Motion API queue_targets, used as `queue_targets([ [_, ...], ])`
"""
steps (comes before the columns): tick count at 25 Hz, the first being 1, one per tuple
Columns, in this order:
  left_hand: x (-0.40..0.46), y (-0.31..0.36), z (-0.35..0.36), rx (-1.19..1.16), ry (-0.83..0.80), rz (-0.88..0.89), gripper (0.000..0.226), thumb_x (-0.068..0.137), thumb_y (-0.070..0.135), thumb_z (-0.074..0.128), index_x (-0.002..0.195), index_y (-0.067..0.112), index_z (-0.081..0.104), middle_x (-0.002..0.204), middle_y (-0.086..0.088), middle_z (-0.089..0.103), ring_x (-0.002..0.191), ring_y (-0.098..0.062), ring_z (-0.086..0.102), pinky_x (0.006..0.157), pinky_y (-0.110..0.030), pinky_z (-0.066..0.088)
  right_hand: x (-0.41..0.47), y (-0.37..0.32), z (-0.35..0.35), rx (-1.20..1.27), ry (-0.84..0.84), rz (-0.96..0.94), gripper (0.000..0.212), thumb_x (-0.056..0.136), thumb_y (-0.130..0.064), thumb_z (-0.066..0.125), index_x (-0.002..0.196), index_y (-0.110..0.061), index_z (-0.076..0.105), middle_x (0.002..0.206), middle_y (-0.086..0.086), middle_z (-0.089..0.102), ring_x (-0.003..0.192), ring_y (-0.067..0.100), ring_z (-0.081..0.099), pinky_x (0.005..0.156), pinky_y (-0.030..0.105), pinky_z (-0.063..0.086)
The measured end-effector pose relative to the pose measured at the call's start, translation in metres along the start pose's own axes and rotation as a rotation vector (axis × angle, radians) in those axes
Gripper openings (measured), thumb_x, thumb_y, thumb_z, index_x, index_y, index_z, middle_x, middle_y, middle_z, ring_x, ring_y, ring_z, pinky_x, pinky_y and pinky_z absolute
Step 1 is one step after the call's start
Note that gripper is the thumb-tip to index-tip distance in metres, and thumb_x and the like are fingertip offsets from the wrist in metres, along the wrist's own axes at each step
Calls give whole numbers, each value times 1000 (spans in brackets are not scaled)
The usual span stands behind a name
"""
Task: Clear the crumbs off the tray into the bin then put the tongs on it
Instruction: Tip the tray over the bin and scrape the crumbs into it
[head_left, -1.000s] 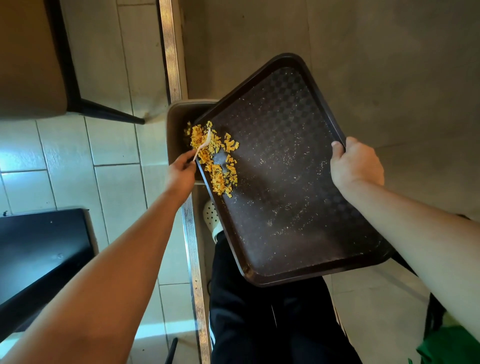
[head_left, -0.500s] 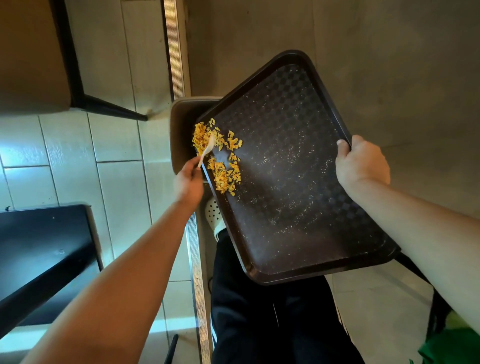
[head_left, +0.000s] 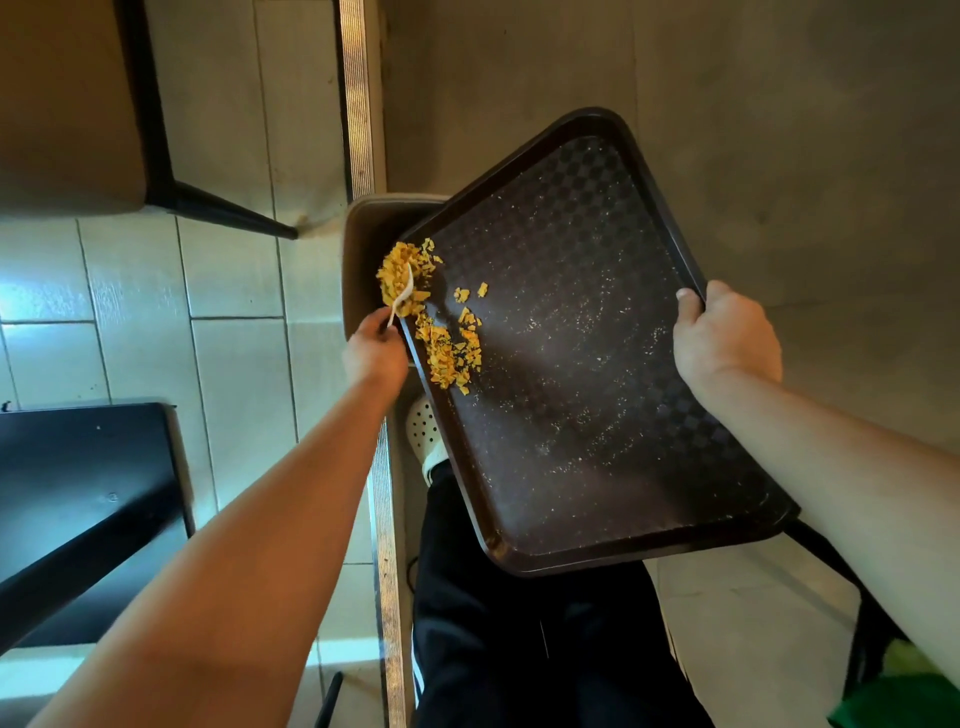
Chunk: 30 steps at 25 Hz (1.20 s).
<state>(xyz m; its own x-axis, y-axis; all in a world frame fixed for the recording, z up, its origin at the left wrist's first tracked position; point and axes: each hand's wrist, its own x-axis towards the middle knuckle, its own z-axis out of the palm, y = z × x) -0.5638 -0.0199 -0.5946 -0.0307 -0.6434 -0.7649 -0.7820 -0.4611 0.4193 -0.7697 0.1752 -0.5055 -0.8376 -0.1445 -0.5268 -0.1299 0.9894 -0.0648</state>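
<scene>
- Brown tray (head_left: 597, 364) is tilting over the bin (head_left: 363, 234); right hand (head_left: 724, 338) is gripping its rim.
- Left hand (head_left: 375, 353) is pinching a white scraper (head_left: 402, 296), pushing crumbs (head_left: 415, 291) binward.
- Next: probably sweeping the remaining pile off; tongs unseen.

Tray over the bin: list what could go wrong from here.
1. The yellow crumbs heap along the tray's left rim, but only the corner overhangs the bin; some may fall to the floor.
2. The right hand alone grips the tilted tray, so it could slip.
3. The left hand pinches a thin white utensil; a hard sweep might flick crumbs past the bin.
</scene>
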Motion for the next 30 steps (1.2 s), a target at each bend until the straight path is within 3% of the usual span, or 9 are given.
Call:
queue_targets([
  [3, 1, 9, -3, -10, -49, 55, 34, 97, 12, 43, 128, 20, 53, 76, 10, 55, 58, -4, 49, 42, -6, 40, 0, 0, -1, -5, -1, -1, 29, 99, -35, 35, 85, -11, 43, 94, 21, 59, 88, 41, 55, 68, 40, 39],
  [6, 3, 14, 0, 32, -123, 45, 35, 96, 14, 44, 128, 23, 54, 74, 6, 58, 54, -7, 48, 46, -14, 43, -1, 0, -1, -8, 2, -2, 29, 99, -35, 35, 84, -12, 42, 93, 20, 58, 88, 41, 55, 68, 39, 38],
  [10, 5, 12, 3, 17, -51, -26, 36, 95, 17, 47, 131, 22, 52, 100, -3, 65, 59, -8, 50, 50, -19, 42, -1, 2, 1, -7, 11, -1, 30, 99, -36, 35, 84, -12, 43, 89, 18, 57, 86, 40, 55, 68, 42, 41],
  [12, 2, 13, 6, -19, -40, -5, 35, 95, 17, 48, 130, 23, 53, 86, 4, 62, 61, -7, 51, 54, -18, 44, -2, 3, 2, -10, 7, 5, 30, 99, -36, 35, 84, -11, 44, 84, 15, 54, 85, 40, 55, 68, 42, 42],
  [14, -2, 19, 11, -28, -80, 30, 35, 96, 16, 46, 128, 28, 54, 70, 7, 54, 54, -6, 44, 46, -15, 39, -2, 3, 2, -3, 15, 4, 31, 99, -36, 35, 83, -11, 44, 81, 13, 52, 84, 39, 56, 68, 42, 43],
  [17, -4, 28, 19, -12, -152, 39, 38, 97, 15, 44, 132, 29, 50, 65, 5, 49, 48, -7, 37, 43, -17, 34, -1, 4, 1, -1, 21, 3, 31, 99, -35, 36, 83, -10, 44, 80, 13, 52, 82, 38, 55, 66, 41, 41],
  [20, -1, 36, 18, 40, -146, 12, 38, 98, 15, 43, 134, 28, 48, 81, 2, 57, 51, -7, 41, 42, -14, 37, -1, 3, 1, -7, 28, -7, 30, 99, -36, 35, 85, -11, 45, 86, 16, 56, 83, 38, 56, 66, 40, 42],
  [25, 7, 27, 8, 49, -58, -35, 37, 96, 19, 46, 133, 24, 50, 110, -2, 63, 75, -12, 59, 67, -25, 51, -1, 3, -1, -18, 22, 11, 32, 99, -36, 35, 93, -8, 50, 96, 20, 58, 90, 40, 54, 68, 39, 37],
  [30, -4, 30, 18, 54, -118, 17, 38, 98, 16, 40, 134, 27, 48, 88, -2, 57, 52, -7, 42, 40, -15, 35, -5, 3, -3, 0, 17, 27, 29, 100, -35, 35, 84, -12, 44, 84, 13, 49, 76, 31, 44, 65, 36, 33],
])
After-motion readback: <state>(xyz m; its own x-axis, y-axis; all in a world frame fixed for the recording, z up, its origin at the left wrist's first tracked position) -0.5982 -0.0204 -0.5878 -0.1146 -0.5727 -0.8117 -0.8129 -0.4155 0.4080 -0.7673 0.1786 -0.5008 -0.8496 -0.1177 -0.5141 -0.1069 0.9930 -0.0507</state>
